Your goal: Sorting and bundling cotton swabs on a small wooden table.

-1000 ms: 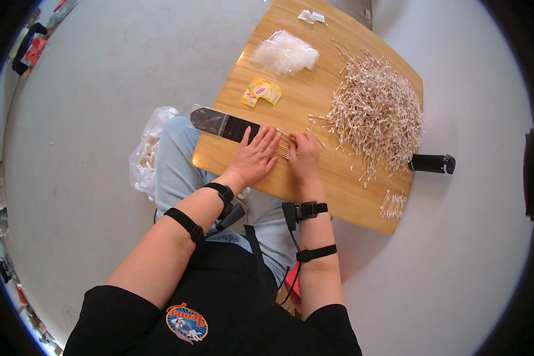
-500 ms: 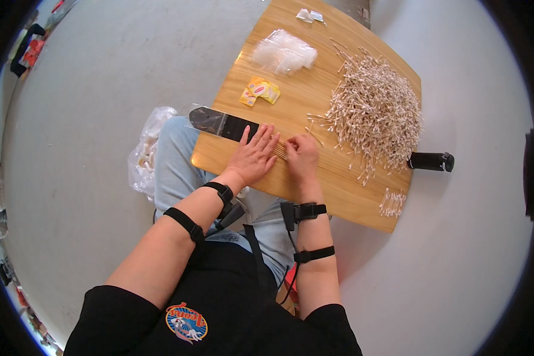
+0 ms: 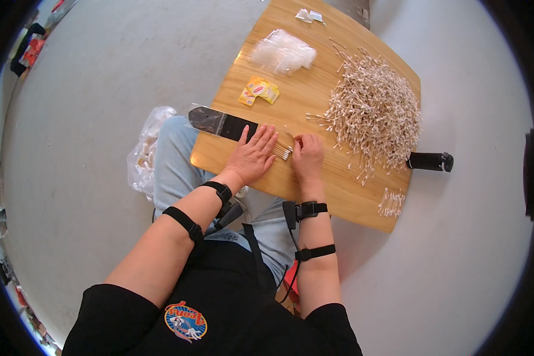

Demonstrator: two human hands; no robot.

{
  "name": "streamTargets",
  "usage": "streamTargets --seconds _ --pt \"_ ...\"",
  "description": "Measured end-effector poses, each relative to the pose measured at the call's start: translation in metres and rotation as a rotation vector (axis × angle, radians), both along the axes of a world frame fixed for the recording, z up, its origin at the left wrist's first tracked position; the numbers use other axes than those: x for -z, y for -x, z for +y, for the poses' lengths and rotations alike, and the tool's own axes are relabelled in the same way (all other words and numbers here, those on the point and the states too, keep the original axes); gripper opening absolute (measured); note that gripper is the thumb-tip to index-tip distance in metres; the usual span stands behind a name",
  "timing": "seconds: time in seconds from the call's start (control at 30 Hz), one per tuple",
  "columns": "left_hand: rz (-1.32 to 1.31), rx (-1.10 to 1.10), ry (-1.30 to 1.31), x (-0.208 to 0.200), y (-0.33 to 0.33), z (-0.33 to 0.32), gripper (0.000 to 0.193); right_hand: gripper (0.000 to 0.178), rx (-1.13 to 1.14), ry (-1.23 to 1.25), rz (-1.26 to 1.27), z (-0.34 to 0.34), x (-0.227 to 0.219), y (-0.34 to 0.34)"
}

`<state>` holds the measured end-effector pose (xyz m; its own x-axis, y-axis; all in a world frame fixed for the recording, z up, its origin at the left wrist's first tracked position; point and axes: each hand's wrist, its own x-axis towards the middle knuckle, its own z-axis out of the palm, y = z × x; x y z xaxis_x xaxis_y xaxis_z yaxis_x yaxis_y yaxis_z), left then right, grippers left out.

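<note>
My left hand (image 3: 252, 155) lies flat near the table's front edge, fingers stretched out. Beneath its fingers runs a row of cotton swabs (image 3: 282, 151), their white tips showing past the fingertips. Left of the swabs, and partly under that hand, is a black strip (image 3: 231, 127) with a clear plastic sleeve (image 3: 205, 119) around its rounded end. Just right of the row, my right hand (image 3: 309, 155) pinches a single cotton swab (image 3: 288, 130), which sticks out up and left from the fingertips. The rest of that swab is hidden by the fingers.
On the wooden table (image 3: 344, 190) lie a big swab heap (image 3: 377, 110), a small swab group (image 3: 391, 202), yellow cards (image 3: 258, 91), clear plastic bags (image 3: 283, 51) and small packets (image 3: 308, 16). A black cylinder (image 3: 431, 161) is at the right edge. A plastic bag (image 3: 143, 155) sits by my left leg.
My right hand has moved slightly right, away from the swab row, and a swab now shows in its fingers. The row's white tips are uncovered. My left hand stays in place.
</note>
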<state>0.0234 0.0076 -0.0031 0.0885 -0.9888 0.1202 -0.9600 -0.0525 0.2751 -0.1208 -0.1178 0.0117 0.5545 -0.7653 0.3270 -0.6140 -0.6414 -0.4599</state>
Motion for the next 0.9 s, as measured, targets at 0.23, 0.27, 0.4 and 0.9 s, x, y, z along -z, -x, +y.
streamTargets --seconds 0.23,0.27,0.4,0.9 --pt "0.013 0.004 -0.001 -0.001 0.0 0.0 0.061 0.004 0.143 -0.327 -0.247 -0.014 0.007 0.006" --pt "0.013 0.005 0.0 0.0 0.0 0.0 0.061 0.005 0.179 -0.335 -0.247 -0.017 0.007 0.009" --pt "0.014 -0.001 0.013 0.002 0.0 0.001 0.061 0.004 0.111 -0.15 -0.067 -0.019 0.0 0.012" --pt "0.06 -0.014 -0.002 -0.003 0.001 0.0 0.061 0.016 -0.028 -0.491 -0.261 -0.012 -0.003 -0.012"
